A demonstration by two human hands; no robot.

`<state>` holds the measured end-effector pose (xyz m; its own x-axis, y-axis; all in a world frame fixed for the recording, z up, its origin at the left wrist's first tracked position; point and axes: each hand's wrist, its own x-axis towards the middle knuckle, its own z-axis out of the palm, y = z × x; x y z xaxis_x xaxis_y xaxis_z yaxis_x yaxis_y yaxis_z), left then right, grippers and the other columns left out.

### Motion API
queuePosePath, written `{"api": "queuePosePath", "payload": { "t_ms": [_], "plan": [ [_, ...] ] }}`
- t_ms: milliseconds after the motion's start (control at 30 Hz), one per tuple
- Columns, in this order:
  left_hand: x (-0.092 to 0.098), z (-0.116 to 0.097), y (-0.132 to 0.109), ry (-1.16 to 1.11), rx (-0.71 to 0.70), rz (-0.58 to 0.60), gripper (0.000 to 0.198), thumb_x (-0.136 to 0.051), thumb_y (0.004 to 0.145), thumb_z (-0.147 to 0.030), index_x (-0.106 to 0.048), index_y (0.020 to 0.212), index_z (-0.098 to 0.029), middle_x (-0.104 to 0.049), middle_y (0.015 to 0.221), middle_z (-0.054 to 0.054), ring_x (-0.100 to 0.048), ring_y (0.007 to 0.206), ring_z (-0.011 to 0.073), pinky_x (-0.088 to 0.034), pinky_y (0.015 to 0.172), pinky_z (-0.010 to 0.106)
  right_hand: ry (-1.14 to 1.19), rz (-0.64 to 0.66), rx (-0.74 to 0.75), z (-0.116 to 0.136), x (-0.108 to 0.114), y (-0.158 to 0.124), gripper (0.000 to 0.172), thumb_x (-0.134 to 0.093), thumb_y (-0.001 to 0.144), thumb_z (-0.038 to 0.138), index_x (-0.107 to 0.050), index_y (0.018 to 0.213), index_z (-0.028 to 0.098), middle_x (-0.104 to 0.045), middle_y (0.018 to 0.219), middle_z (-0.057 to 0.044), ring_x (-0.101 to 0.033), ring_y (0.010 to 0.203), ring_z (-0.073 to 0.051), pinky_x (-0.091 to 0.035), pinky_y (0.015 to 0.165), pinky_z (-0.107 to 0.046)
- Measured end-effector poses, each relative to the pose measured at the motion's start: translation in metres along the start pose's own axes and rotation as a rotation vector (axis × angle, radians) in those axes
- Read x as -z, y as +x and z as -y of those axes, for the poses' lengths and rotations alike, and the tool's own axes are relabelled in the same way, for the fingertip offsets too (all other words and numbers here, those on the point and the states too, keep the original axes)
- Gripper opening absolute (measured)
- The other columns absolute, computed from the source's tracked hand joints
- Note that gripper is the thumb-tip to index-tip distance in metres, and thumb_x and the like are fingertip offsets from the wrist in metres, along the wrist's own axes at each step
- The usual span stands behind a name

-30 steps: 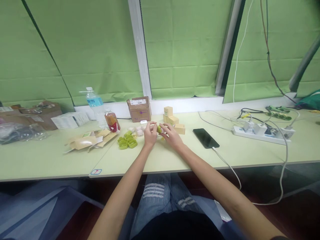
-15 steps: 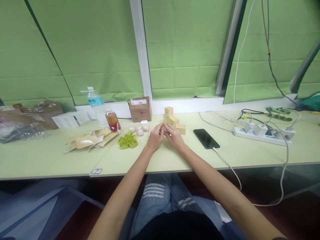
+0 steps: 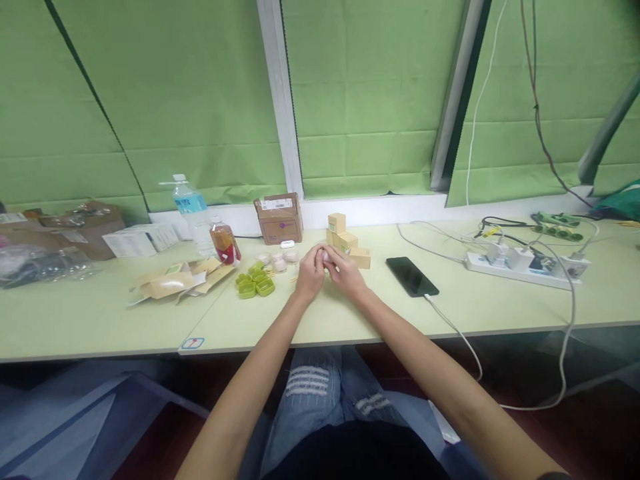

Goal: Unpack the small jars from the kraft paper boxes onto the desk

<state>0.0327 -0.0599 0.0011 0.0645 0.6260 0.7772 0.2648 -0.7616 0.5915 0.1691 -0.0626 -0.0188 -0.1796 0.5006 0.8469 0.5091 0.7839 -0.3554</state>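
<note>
My left hand [image 3: 310, 273] and my right hand [image 3: 346, 274] meet over the middle of the pale green table [image 3: 100, 320], fingers curled together round a small item that is too hidden to name. Just behind them stand several small tan cartons [image 3: 345, 240], partly stacked. To the left of my left hand lie several green plastic shells [image 3: 255, 283] and some small pale round pieces [image 3: 279, 261].
A black phone [image 3: 411, 276] on a cable lies right of my hands. A power strip [image 3: 520, 263] with plugs and wires sits far right. A brown box [image 3: 278, 218], a water bottle [image 3: 193, 212], a small juice bottle [image 3: 225, 243] and flattened cardboard [image 3: 180, 279] stand at left.
My hands have closed tighter together. The green piece seen between my fingers a second ago is now hidden inside them.
</note>
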Motion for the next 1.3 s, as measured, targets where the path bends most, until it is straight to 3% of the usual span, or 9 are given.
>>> {"api": "queuePosePath", "payload": {
  "t_ms": [100, 200, 300, 400, 533, 733, 1033, 1133, 1300],
  "plan": [
    [0.001, -0.002, 0.001, -0.148, 0.102, 0.017, 0.036, -0.056, 0.097, -0.046, -0.066, 0.116, -0.018, -0.072, 0.104, 0.011, -0.068, 0.083, 0.0192, -0.056, 0.075, 0.031, 0.048, -0.018, 0.006, 0.003, 0.003, 0.0, 0.043, -0.049, 0.103, 0.028, -0.053, 0.145, 0.024, -0.062, 0.139, -0.014, -0.058, 0.132, -0.027, -0.05, 0.111, -0.047],
    [0.001, 0.0, 0.004, -0.291, 0.213, 0.029, 0.047, -0.062, 0.092, -0.053, -0.063, 0.121, -0.017, -0.071, 0.095, 0.008, -0.06, 0.06, 0.0131, -0.05, 0.053, 0.025, 0.134, -0.059, 0.002, 0.006, 0.007, -0.001, 0.04, -0.051, 0.103, 0.032, -0.054, 0.141, 0.022, -0.062, 0.136, -0.016, -0.059, 0.129, -0.026, -0.052, 0.108, -0.045],
    [0.001, 0.004, 0.009, -0.336, 0.254, -0.047, 0.05, -0.067, 0.087, -0.058, -0.065, 0.114, -0.016, -0.07, 0.094, 0.008, -0.058, 0.058, 0.012, -0.047, 0.048, 0.024, 0.161, -0.079, -0.007, 0.007, 0.007, 0.0, 0.039, -0.054, 0.102, 0.035, -0.054, 0.139, 0.023, -0.061, 0.136, -0.015, -0.057, 0.129, -0.026, -0.05, 0.109, -0.045],
    [0.005, 0.008, 0.013, -0.28, 0.254, -0.221, 0.047, -0.065, 0.089, -0.058, -0.063, 0.111, -0.016, -0.069, 0.092, 0.006, -0.058, 0.056, 0.0106, -0.045, 0.047, 0.022, 0.079, -0.074, -0.033, 0.005, 0.005, -0.001, 0.036, -0.058, 0.101, 0.037, -0.06, 0.135, 0.025, -0.058, 0.138, -0.014, -0.056, 0.129, -0.027, -0.047, 0.11, -0.046],
    [0.012, 0.011, 0.013, -0.178, 0.217, -0.341, 0.042, -0.061, 0.093, -0.056, -0.061, 0.113, -0.019, -0.069, 0.096, 0.006, -0.06, 0.058, 0.0089, -0.047, 0.051, 0.021, -0.055, 0.016, -0.076, -0.003, -0.001, -0.003, 0.036, -0.061, 0.098, 0.036, -0.065, 0.131, 0.02, -0.064, 0.118, -0.014, -0.06, 0.113, -0.029, -0.049, 0.101, -0.047],
    [0.012, 0.013, 0.011, -0.183, 0.231, -0.256, 0.042, -0.064, 0.091, -0.055, -0.062, 0.111, -0.019, -0.069, 0.091, 0.005, -0.06, 0.057, 0.009, -0.046, 0.05, 0.02, -0.063, 0.169, -0.146, -0.008, -0.009, -0.008, 0.035, -0.057, 0.098, 0.027, -0.065, 0.131, 0.019, -0.071, 0.116, -0.012, -0.063, 0.111, -0.027, -0.048, 0.102, -0.047],
    [0.006, 0.007, 0.007, -0.319, 0.305, -0.079, 0.044, -0.071, 0.083, -0.057, -0.07, 0.097, -0.015, -0.067, 0.073, 0.003, -0.053, 0.047, 0.0099, -0.04, 0.041, 0.022, -0.029, -0.007, -0.043, 0.012, 0.009, -0.001, 0.068, -0.065, 0.093, 0.036, -0.04, 0.155, 0.022, -0.055, 0.141, -0.017, -0.054, 0.129, -0.031, -0.047, 0.109, -0.049],
    [0.002, 0.004, 0.004, -0.31, 0.29, -0.008, 0.041, -0.074, 0.081, -0.054, -0.073, 0.096, -0.016, -0.07, 0.076, 0.005, -0.059, 0.056, 0.0128, -0.044, 0.047, 0.023, -0.052, 0.032, -0.036, 0.01, 0.009, 0.0, 0.06, -0.061, 0.096, 0.033, -0.044, 0.153, 0.024, -0.059, 0.135, -0.016, -0.056, 0.126, -0.032, -0.049, 0.107, -0.051],
    [0.002, 0.007, 0.007, -0.388, 0.369, -0.002, 0.051, -0.068, 0.084, -0.062, -0.071, 0.103, -0.015, -0.067, 0.071, 0.003, -0.054, 0.049, 0.0107, -0.039, 0.044, 0.023, 0.05, -0.08, -0.103, 0.003, 0.008, 0.0, 0.048, -0.06, 0.098, 0.037, -0.053, 0.144, 0.022, -0.064, 0.126, -0.016, -0.061, 0.117, -0.03, -0.052, 0.101, -0.048]
  ]
}}
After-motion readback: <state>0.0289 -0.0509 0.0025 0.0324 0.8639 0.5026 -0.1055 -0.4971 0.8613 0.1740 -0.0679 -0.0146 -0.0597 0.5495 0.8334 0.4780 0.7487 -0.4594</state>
